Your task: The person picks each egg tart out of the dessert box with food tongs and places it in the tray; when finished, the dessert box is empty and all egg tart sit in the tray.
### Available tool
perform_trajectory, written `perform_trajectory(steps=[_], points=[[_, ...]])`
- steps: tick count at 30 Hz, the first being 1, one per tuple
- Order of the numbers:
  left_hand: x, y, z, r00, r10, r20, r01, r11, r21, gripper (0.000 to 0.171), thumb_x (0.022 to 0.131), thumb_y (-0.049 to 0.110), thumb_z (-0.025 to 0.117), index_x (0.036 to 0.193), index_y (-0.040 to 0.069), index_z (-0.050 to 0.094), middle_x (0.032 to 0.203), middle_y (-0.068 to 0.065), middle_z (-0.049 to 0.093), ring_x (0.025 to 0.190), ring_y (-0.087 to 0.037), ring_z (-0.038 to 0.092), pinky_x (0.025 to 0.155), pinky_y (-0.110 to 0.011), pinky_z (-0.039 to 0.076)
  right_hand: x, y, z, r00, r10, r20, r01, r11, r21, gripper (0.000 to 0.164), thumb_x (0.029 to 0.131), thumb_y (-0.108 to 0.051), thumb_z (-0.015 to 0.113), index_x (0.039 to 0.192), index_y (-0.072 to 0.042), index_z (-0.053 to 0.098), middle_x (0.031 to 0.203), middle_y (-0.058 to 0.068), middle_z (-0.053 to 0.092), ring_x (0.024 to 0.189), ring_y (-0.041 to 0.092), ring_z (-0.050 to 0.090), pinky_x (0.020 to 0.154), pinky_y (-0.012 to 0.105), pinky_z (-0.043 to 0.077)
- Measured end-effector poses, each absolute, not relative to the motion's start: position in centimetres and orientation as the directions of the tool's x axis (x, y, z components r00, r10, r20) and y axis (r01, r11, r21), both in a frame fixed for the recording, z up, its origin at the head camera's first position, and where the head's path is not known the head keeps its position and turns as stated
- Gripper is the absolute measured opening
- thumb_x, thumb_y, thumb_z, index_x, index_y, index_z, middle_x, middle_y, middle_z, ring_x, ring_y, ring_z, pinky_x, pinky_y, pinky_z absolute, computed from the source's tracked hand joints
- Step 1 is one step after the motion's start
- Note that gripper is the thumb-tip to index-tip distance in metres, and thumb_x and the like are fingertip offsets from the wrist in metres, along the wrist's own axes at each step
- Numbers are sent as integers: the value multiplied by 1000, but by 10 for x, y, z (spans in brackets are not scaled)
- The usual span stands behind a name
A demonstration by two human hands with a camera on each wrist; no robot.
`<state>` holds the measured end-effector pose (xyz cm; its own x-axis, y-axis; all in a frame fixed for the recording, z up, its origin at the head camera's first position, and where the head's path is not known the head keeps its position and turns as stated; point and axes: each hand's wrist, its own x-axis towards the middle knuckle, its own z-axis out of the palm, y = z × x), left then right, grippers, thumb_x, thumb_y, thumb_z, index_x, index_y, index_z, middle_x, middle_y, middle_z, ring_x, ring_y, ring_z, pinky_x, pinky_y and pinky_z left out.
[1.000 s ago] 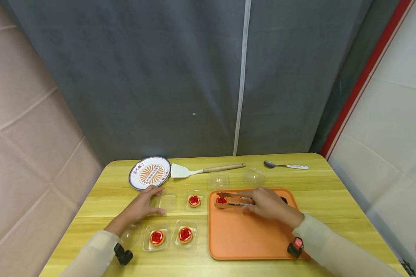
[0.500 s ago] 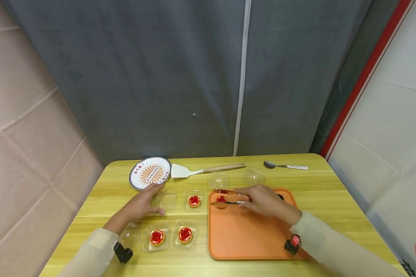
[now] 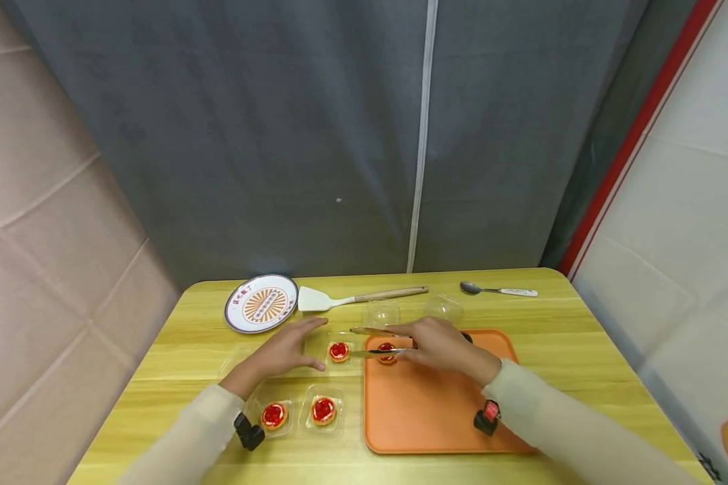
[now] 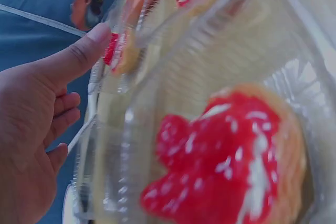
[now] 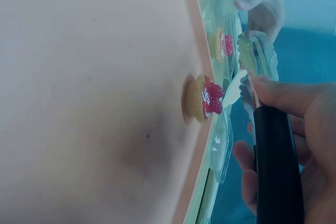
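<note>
My right hand [image 3: 439, 343] grips black-handled metal tongs [image 5: 275, 166]. Their tips are parted and reach past the left rim of the orange tray [image 3: 437, 411]. A small red-topped tart [image 5: 198, 98] stands on the tray near that rim; seen from the head, the tongs' arms pass over and beside it, while the right wrist view shows them apart from it. My left hand [image 3: 282, 350], thumb and fingers spread, holds nothing. Just right of it, another tart [image 3: 339, 351] sits in a clear plastic box. Part of the table's left side is hidden behind this hand.
Two more boxed tarts [image 3: 274, 415] [image 3: 323, 411] lie nearer the front. Along the back are a round plate [image 3: 262, 303], a white spatula [image 3: 315, 300] and a spoon [image 3: 470, 287]. Clear plastic pieces [image 3: 382, 313] stand behind the tray.
My left hand has moved right, closer to the boxed tart beside the tray. My right hand has shifted left with the tongs, whose tips now pass the rim. The tart stays on the tray.
</note>
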<state>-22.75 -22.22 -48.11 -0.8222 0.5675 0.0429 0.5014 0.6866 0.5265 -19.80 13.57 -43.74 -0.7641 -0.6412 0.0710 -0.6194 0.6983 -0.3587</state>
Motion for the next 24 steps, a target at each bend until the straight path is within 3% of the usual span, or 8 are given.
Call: perform_trajectory(steps=[5, 14, 20, 24], points=[[-231, -215, -491, -816, 577, 24, 495, 677, 545, 97, 74, 44, 90, 152, 3, 49, 154, -17, 50, 143, -38, 45, 120, -55, 35, -200, 125, -437, -753, -654, 67, -634, 695, -339, 53, 95, -36, 76, 145, -22, 62, 49, -12, 39, 46, 2, 30, 46, 22, 25], [-230, -212, -496, -813, 580, 55, 513, 667, 540, 83, 77, 43, 89, 146, 8, 58, 143, -7, 61, 136, -30, 53, 117, -51, 41, -205, 106, -435, -754, -656, 22, -624, 706, -336, 52, 96, -36, 75, 144, -20, 63, 71, -11, 60, 51, 5, 37, 48, 26, 29], [-229, -213, -497, -813, 580, 59, 510, 658, 554, 81, 77, 45, 88, 144, 9, 59, 139, -5, 63, 133, -29, 55, 116, -51, 42, -208, 93, -433, -743, -669, -15, -631, 709, -315, 51, 97, -34, 74, 144, -19, 62, 54, -7, 47, 48, 8, 28, 46, 27, 24], [-230, -214, -499, -814, 578, 59, 502, 649, 572, 81, 77, 44, 89, 144, 8, 60, 137, -3, 64, 132, -27, 56, 115, -51, 42, -210, 87, -429, -743, -667, -42, -627, 717, -304, 52, 97, -35, 74, 145, -18, 62, 50, -5, 46, 46, 8, 25, 46, 27, 22]])
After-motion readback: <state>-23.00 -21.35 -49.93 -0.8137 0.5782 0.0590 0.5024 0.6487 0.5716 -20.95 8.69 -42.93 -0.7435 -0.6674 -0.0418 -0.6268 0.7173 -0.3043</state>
